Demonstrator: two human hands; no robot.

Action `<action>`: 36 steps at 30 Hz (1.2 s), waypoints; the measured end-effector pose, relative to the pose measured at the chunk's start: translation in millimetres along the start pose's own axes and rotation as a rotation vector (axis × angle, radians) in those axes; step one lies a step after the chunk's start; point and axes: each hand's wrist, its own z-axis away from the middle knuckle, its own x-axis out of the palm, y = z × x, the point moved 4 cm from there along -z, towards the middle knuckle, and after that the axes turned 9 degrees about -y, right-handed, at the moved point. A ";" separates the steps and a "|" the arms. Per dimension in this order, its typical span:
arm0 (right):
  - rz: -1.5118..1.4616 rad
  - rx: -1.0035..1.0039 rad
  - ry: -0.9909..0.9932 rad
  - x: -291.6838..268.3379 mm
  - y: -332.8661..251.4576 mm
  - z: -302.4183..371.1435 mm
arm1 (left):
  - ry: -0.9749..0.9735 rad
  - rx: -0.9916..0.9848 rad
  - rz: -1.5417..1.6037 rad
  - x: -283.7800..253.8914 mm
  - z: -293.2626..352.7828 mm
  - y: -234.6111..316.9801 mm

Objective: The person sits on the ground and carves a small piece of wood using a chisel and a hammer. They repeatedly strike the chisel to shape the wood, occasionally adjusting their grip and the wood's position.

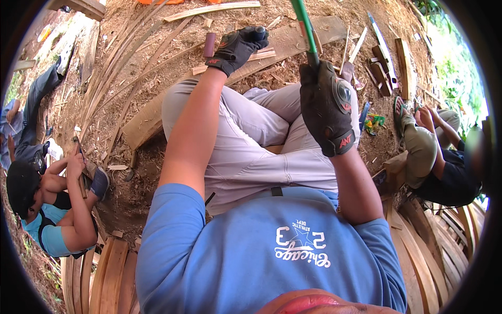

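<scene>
My left hand [238, 49], in a black glove, is closed just above a plank; a dark rounded end [258, 34] shows at its fingers, but what it grips is unclear. A short purple-brown cylinder [209, 45] stands beside that wrist. My right hand [327, 104], gloved too, is wrapped round a green-shafted tool [304, 26] raised over my right knee; its far end is outside the picture. Beneath my left hand lies a narrow wood strip [264, 54] on the wide wooden plank [327, 32], which runs slantwise past my crossed legs [246, 136].
Wood shavings and long thin strips [138, 63] cover the ground. A handsaw [384, 49] and dark wooden blocks [380, 73] lie at far right. People sit at left [57, 209] and right [439, 157]. Stacked boards [418, 251] rise behind me.
</scene>
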 end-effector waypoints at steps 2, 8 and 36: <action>-0.233 0.148 0.054 25.2 20.6 7.0 | -0.038 0.007 0.077 3.6 -3.3 7.4; -0.121 0.090 -0.374 115.5 62.4 -14.8 | -0.006 0.045 -0.030 -1.3 -3.4 9.3; 0.043 0.304 -0.720 170.5 89.5 -48.4 | 0.575 0.074 0.068 -54.2 68.0 62.6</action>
